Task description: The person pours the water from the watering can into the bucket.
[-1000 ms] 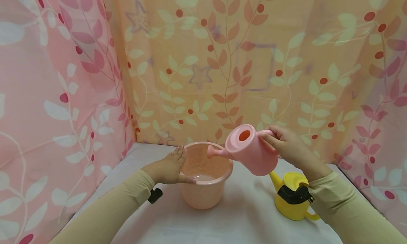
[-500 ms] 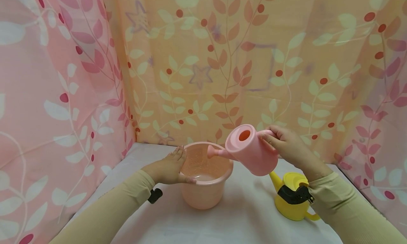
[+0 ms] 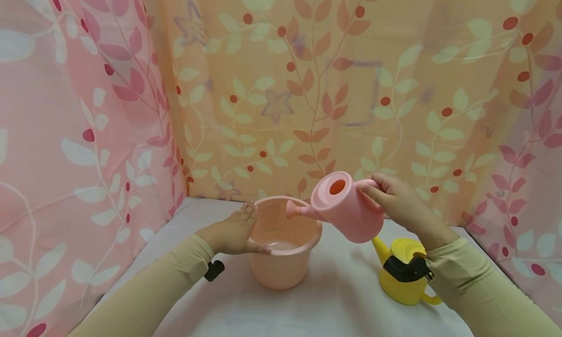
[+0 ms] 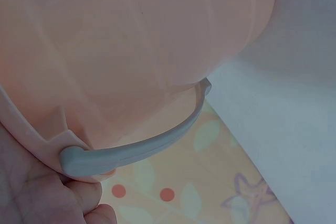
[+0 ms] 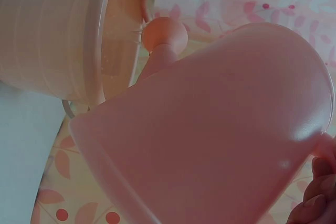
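Observation:
A peach plastic bucket (image 3: 281,271) stands upright on the table. My left hand (image 3: 234,229) holds its left rim, the thumb over the near edge; in the left wrist view a grey handle (image 4: 142,150) hangs by the fingers. My right hand (image 3: 395,198) grips the handle of a pink watering can (image 3: 351,215), held raised and tilted toward the bucket. Its sprinkler head (image 3: 291,209) is over the bucket's opening, with thin streaks of water beside it in the right wrist view. Some liquid shines on the bucket's bottom.
A yellow watering can (image 3: 399,288) stands on the table at the right, partly hidden by the right wrist's black strap (image 3: 406,269). Leaf-patterned curtains (image 3: 281,108) enclose the white table (image 3: 333,307) at the back and both sides.

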A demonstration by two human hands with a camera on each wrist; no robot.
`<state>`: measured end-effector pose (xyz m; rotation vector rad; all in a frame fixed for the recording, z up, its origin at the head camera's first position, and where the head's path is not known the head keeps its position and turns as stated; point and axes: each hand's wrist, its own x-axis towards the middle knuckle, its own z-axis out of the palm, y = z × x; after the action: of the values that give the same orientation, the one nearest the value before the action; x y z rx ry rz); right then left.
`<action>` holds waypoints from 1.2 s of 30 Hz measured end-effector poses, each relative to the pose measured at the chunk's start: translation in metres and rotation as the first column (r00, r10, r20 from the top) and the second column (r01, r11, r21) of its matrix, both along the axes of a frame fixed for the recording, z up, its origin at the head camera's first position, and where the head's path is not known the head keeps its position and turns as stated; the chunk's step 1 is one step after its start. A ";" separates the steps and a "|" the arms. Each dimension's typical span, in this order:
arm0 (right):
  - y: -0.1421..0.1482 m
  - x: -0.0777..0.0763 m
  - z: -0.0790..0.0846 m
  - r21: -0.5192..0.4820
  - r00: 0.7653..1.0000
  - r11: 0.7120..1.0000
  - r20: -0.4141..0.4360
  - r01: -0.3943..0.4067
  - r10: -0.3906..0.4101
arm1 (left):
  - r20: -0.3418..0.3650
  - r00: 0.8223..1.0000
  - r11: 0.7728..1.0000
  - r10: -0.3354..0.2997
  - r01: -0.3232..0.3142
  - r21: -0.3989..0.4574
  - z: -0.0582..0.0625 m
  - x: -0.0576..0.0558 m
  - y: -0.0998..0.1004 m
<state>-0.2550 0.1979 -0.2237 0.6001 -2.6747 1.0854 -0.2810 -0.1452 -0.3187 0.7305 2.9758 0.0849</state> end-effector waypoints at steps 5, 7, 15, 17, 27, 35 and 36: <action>0.000 0.000 0.000 0.005 1.000 1.000 -0.007 -0.003 0.003 | -0.001 1.000 1.000 -0.008 0.008 0.007 0.000 0.000 0.000; 0.000 0.000 0.000 0.004 1.000 1.000 -0.007 -0.006 0.006 | -0.003 1.000 1.000 -0.012 0.012 0.013 0.000 0.000 0.000; -0.001 0.000 0.000 0.003 1.000 1.000 -0.006 -0.008 0.008 | -0.002 1.000 1.000 0.002 -0.002 0.000 0.000 -0.001 0.000; -0.001 0.000 0.000 0.002 1.000 1.000 -0.003 -0.006 0.006 | -0.002 1.000 1.000 0.007 -0.007 0.004 -0.001 -0.001 0.000; -0.001 0.000 0.000 0.000 1.000 1.000 0.002 -0.010 0.010 | -0.007 1.000 1.000 0.007 -0.007 0.008 0.001 0.000 0.000; -0.001 0.001 0.000 0.011 1.000 1.000 -0.004 -0.005 0.005 | -0.005 1.000 1.000 -0.001 0.001 0.011 0.002 0.002 0.001; -0.001 0.001 0.000 0.011 1.000 1.000 -0.003 -0.005 0.005 | -0.006 1.000 1.000 -0.003 0.003 0.011 0.002 0.002 0.001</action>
<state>-0.2541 0.1968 -0.2240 0.6095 -2.6799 1.0715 -0.2788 -0.1439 -0.3169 0.7379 2.9816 0.0988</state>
